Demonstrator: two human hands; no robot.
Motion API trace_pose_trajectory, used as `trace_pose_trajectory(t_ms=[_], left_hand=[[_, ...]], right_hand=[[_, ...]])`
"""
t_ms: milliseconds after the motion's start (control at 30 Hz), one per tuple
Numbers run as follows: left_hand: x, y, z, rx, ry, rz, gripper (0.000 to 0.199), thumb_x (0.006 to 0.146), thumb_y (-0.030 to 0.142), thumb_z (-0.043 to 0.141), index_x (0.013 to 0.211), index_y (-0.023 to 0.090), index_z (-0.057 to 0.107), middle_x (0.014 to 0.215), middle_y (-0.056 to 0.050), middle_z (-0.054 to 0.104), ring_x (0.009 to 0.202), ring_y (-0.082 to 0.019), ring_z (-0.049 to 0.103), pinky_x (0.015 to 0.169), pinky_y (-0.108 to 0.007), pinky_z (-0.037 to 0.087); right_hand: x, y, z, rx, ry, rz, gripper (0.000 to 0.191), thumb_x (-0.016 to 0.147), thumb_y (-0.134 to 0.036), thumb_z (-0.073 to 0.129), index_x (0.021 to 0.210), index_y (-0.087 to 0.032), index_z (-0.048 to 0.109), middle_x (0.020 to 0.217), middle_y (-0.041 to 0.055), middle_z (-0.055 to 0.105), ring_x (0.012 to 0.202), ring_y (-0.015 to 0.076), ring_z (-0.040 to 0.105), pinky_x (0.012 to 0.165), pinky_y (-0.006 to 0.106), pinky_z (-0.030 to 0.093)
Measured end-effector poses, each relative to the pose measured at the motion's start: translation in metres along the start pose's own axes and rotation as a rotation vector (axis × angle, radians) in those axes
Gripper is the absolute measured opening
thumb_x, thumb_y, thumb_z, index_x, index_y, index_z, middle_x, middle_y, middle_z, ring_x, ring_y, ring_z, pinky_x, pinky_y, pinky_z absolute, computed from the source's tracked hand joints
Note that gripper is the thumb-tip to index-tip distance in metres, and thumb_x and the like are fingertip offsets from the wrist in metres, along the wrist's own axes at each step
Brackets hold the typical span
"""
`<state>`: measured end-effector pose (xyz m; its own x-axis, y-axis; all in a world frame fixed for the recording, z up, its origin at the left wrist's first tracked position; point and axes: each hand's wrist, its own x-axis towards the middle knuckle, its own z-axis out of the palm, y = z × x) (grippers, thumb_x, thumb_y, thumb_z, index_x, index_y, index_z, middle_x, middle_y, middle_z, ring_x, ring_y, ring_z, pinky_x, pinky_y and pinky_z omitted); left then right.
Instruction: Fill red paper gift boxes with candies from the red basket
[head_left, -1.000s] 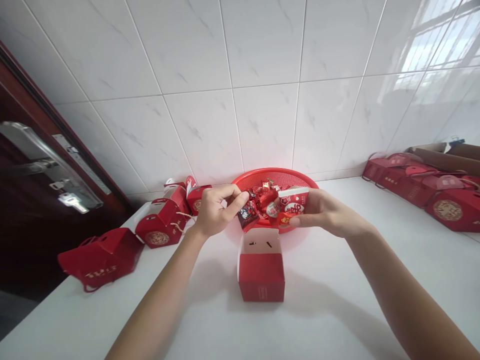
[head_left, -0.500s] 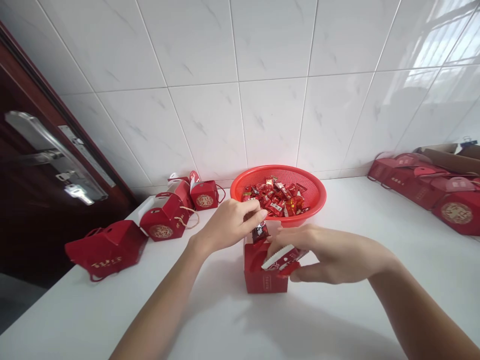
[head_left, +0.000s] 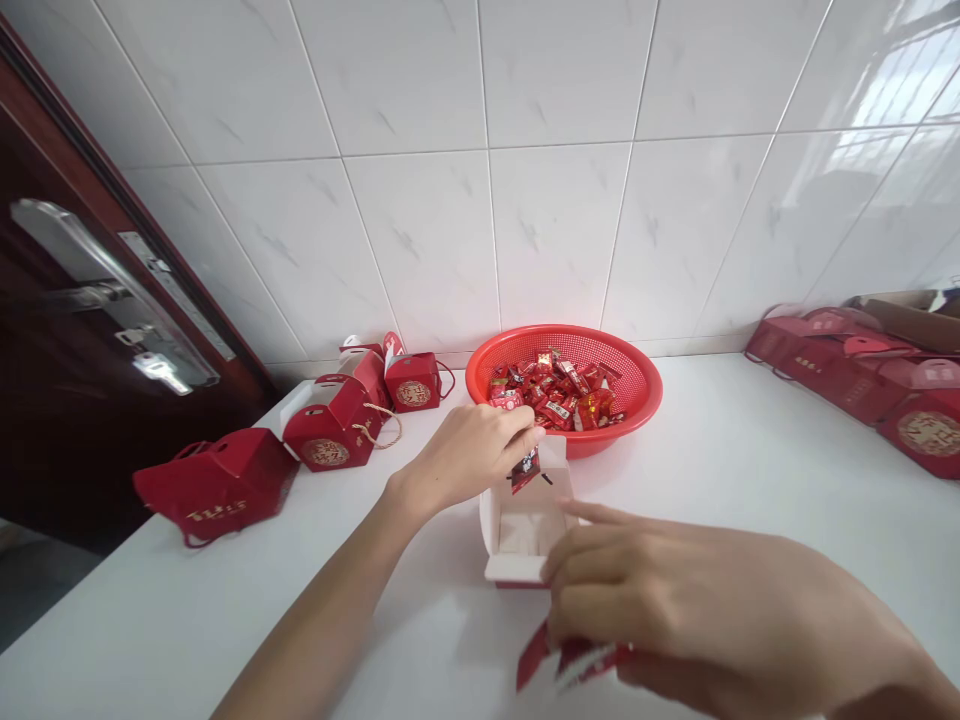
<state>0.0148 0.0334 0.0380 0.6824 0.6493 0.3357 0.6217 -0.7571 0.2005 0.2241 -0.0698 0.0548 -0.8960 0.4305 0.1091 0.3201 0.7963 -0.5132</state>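
Note:
Between my hands stands a red gift box [head_left: 525, 535] with its lid flaps spread, showing a white inside. My left hand [head_left: 476, 448] pinches a dark red wrapped candy [head_left: 526, 468] above the box's back part. At the box's near right, my right hand [head_left: 637, 590] is curled round red wrapped candies [head_left: 574, 660], whose wrappers stick out below the fingers, blurred. One finger of that hand reaches over the box's right side. Behind the box, a red plastic basket [head_left: 651, 395] holds many wrapped candies [head_left: 559, 390].
Red gift boxes [head_left: 330, 425] with cord handles stand at the left. More red boxes [head_left: 862, 385] line the right side, near an open brown carton [head_left: 900, 312]. A tiled wall [head_left: 555, 230] closes off the back of the white table [head_left: 720, 440]. A door with keys [head_left: 161, 370] is at far left.
My right hand has drawn nearer to me with its candies, off the box's front. The box's inside has come into view. My left hand still holds its candy over the box.

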Motion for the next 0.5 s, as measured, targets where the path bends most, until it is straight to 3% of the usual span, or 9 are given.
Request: trace_pose_trajectory(t_ms=[133, 233, 367, 500], left_hand=[[-0.002, 0.002, 0.001, -0.022, -0.068, 0.026, 0.042, 0.103, 0.027, 0.046, 0.061, 0.02, 0.041, 0.056, 0.003, 0.05, 0.05, -0.013, 0.041, 0.054, -0.029, 0.022], [-0.004, 0.004, 0.002, -0.052, -0.137, 0.045, 0.042, 0.101, 0.026, 0.05, 0.06, 0.018, 0.054, 0.061, 0.001, 0.059, 0.053, -0.013, 0.048, 0.053, -0.03, 0.024], [-0.007, 0.01, -0.002, -0.072, -0.209, 0.056, 0.038, 0.096, 0.022, 0.055, 0.059, 0.018, 0.06, 0.061, 0.001, 0.061, 0.054, -0.013, 0.05, 0.052, -0.03, 0.024], [-0.011, 0.019, -0.006, -0.084, -0.339, 0.076, 0.037, 0.087, 0.007, 0.054, 0.053, 0.018, 0.047, 0.053, 0.003, 0.055, 0.049, -0.012, 0.042, 0.053, -0.03, 0.025]], right_hand=[[-0.007, -0.013, 0.016, -0.088, -0.036, 0.056, 0.021, 0.094, -0.013, 0.059, 0.108, -0.022, 0.071, 0.093, 0.0049, 0.073, 0.092, 0.0215, 0.067, 0.079, 0.031, 0.051], [-0.01, -0.017, 0.028, -0.157, 0.002, 0.108, 0.012, 0.095, -0.019, 0.063, 0.1, -0.025, 0.071, 0.087, 0.0016, 0.071, 0.085, 0.0191, 0.067, 0.059, 0.029, 0.043], [-0.01, -0.019, 0.037, -0.226, 0.031, 0.145, 0.006, 0.095, -0.025, 0.067, 0.09, -0.026, 0.068, 0.081, -0.0016, 0.068, 0.078, 0.0157, 0.066, 0.049, 0.031, 0.035], [-0.009, -0.019, 0.036, -0.234, 0.021, 0.14, 0.008, 0.095, -0.025, 0.069, 0.088, -0.025, 0.065, 0.078, -0.003, 0.066, 0.073, 0.0139, 0.063, 0.054, 0.03, 0.037]])
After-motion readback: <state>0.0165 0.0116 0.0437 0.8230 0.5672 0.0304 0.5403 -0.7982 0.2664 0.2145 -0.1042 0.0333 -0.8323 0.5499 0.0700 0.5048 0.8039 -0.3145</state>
